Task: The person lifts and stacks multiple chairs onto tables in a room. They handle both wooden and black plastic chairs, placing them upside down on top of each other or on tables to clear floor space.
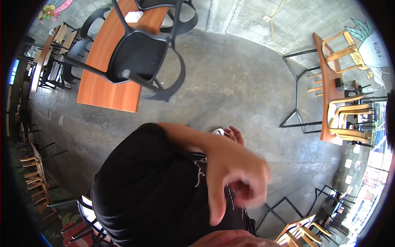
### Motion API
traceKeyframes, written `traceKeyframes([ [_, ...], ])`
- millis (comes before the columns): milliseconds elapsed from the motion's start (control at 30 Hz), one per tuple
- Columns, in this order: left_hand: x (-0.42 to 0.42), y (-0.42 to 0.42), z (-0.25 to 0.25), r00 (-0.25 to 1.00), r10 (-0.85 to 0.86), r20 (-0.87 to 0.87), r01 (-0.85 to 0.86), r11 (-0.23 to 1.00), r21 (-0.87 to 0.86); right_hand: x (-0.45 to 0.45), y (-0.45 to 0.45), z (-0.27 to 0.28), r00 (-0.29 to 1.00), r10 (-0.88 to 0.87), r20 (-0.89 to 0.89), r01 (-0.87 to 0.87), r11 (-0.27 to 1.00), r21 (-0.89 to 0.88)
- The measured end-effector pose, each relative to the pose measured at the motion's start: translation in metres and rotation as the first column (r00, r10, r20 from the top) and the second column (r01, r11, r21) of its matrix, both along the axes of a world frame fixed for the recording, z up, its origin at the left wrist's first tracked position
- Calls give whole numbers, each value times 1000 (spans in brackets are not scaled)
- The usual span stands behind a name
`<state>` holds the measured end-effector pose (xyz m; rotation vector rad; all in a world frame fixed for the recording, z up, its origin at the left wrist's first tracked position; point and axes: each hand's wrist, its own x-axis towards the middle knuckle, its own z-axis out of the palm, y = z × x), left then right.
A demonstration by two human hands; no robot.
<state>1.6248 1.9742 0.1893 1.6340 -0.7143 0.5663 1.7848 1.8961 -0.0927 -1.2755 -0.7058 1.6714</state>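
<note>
My left hand (239, 176) is raised in front of my chest, with the forearm coming across from the left out of a black sleeve. Its fingers are curled and motion-blurred, the thumb stands apart, and I see nothing held in it. Beyond the wrist, the fingers of my right hand (236, 135) show lower down, loosely bent; the forearm hides its palm. Beside those fingers lies a small white object, perhaps a shoe tip (218, 132), on the concrete floor (228, 77). Light cords hang on the black shirt (148, 188).
Upturned black chairs (135, 55) rest on an orange-brown wooden table (108, 95) ahead to the left, with a white item (133, 16). Another wooden table (328, 92) at the right holds upturned wooden chairs (348, 120). More stacked furniture stands at the lower left and lower right.
</note>
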Motion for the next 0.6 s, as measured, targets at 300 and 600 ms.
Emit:
traceKeyframes([
  [300, -20, 41, -74, 166, 684, -710, -907, -177, -382, 88, 118, 44, 959, 200, 202, -219, 973, 76],
  [600, -61, 80, -137, -118, 553, -825, -766, -579, -279, 7, 236, 55, 861, 504, 67, -508, 850, 142],
])
